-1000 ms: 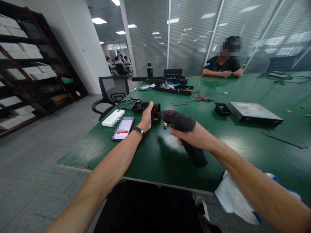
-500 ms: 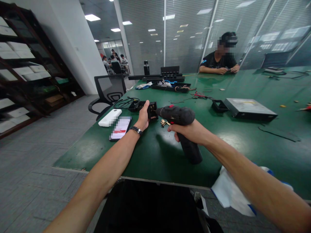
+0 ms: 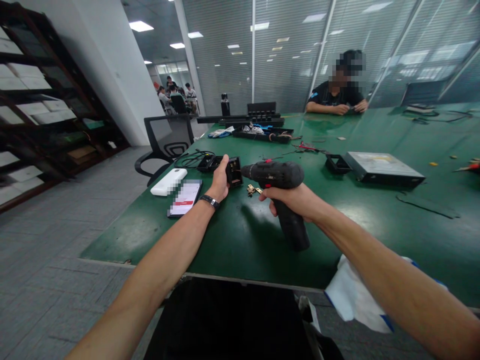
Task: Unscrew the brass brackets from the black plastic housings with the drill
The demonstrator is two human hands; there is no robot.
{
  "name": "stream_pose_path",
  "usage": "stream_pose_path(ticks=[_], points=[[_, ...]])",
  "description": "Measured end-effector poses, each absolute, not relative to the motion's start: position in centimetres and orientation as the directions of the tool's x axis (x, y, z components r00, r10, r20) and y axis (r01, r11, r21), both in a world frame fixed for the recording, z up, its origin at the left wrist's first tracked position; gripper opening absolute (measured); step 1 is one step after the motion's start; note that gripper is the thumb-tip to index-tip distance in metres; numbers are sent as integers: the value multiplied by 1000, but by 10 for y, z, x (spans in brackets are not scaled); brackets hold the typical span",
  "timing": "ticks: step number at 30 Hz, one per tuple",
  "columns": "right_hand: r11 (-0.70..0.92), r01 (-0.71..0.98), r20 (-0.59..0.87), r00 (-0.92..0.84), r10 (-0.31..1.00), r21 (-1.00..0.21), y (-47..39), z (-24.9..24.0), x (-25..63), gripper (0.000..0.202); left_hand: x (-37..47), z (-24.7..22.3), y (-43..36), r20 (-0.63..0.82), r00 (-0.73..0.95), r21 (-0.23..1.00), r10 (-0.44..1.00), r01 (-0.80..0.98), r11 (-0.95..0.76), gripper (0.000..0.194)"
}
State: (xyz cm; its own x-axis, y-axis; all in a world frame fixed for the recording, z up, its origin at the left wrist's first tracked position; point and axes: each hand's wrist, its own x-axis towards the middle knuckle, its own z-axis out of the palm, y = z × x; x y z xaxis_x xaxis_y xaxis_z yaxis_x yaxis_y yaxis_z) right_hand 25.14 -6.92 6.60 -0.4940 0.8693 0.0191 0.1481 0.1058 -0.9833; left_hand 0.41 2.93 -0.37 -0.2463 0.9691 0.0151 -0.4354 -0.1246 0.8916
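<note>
My right hand [image 3: 287, 200] is wrapped round the grip of a black cordless drill [image 3: 277, 173], its chuck pointing left. On the left, my left hand [image 3: 220, 181] grips a black box-shaped part [image 3: 235, 172] with brass-coloured pieces inside its open face. The drill's tip reaches the right side of this part; whether it touches a screw is too small to tell. Just below the tip lies a little pile of small brass-coloured metal pieces [image 3: 252, 190]. Behind my left hand, another black housing [image 3: 205, 163] with a cable rests on the green table [image 3: 225, 240].
A phone [image 3: 185, 197] and a white power bank [image 3: 169, 182] lie left of my left wrist. Farther right are a small black tray [image 3: 337, 164] and a flat metal device [image 3: 386, 167]. A white cloth [image 3: 348, 290] hangs over the front edge. Across the table sits a person [image 3: 337, 95].
The drill has tilted slightly, its rear end shifting a little to the right. My left hand and the black part stay nearly in place.
</note>
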Motion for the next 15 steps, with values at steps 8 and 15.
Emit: stream_pose_path(ticks=[8,15], points=[[275,235,101,-561,822,-932,-76,69,250,9,7,-3,32,31,-278,910,960,-390,-142,53],[487,221,295,-567,769,-845,-83,65,256,66,9,-2,30,43,-307,912,951,-377,-163,50]])
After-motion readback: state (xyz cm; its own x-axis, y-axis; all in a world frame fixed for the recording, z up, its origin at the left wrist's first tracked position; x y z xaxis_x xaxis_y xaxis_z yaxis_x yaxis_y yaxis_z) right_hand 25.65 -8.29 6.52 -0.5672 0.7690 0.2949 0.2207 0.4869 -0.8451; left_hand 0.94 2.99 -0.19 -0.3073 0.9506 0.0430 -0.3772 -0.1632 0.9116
